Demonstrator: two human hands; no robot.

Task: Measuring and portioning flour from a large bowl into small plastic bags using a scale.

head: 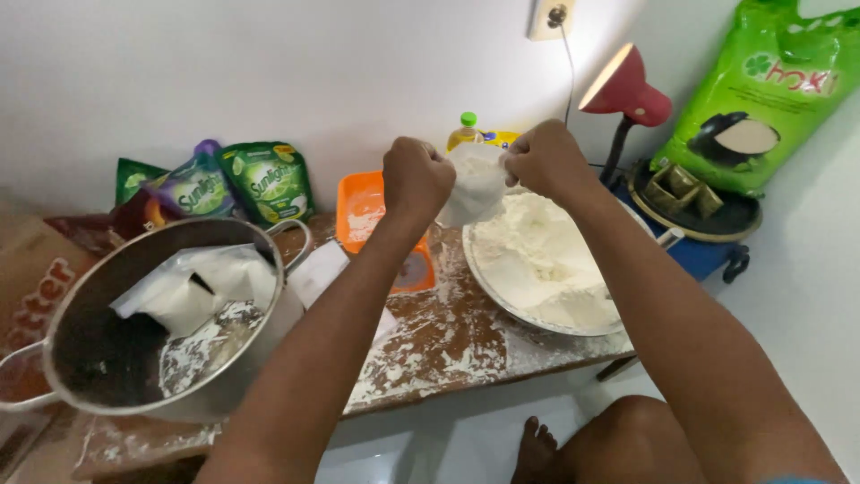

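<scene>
Fists first: my left hand (pixel 417 177) and right hand (pixel 546 161) are both clenched on the top edges of a small clear plastic bag (pixel 475 186) of flour, one pinching each side, so the bag hangs between them above the near rim of the wide metal bowl (pixel 502 289). I judge the step in hand to be filling or closing this bag; the mouth is hidden behind my knuckles, so I cannot tell whether it is open. Whatever comes next calls for keeping the bag upright and level, since tilting would spill onto the already dusted tabletop (pixel 439 345).

Outward from the hands, the flour heap (pixel 542 255) fills the bowl just below and to the right. An orange tray (pixel 363 211) sits just behind my left wrist, and a yellow oil bottle with a green cap (pixel 468 130) stands behind the bag. At far left, a large steel pot (pixel 166 318) holds filled packets.

Room is tight: the bowl overhangs the table's front edge, and the pot crowds the left. A red lamp (pixel 627 90) and green rice sack (pixel 770 90) close off the right. Open space lies only toward me, above my knee (pixel 632 430).
</scene>
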